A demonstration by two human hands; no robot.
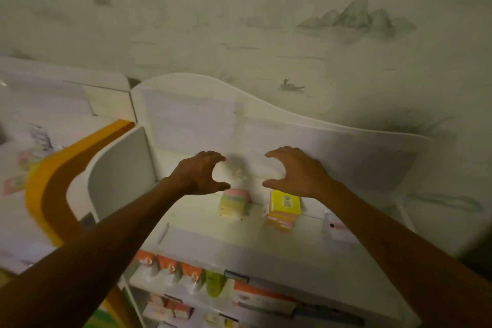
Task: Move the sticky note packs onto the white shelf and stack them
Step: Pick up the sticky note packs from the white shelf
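Note:
Two sticky note packs lie on the top of the white shelf (202, 237). The left pack (232, 202) is pale yellow-green with a pink top. The right pack (284, 208) is bright yellow over orange, and looks like a small stack. My left hand (202, 173) hovers just above and left of the pale pack, with curved fingers holding nothing. Above the yellow pack hovers my right hand (295, 172), also curved and empty. Both hands face each other with a gap between them. The view is blurred.
A curved white back panel (239, 125) rises behind the shelf top, and a white side panel (119, 168) stands at its left. Lower shelves hold orange and green product boxes (191, 274). An orange-edged display (53, 168) stands at the left. A small white item (335, 226) lies at the right.

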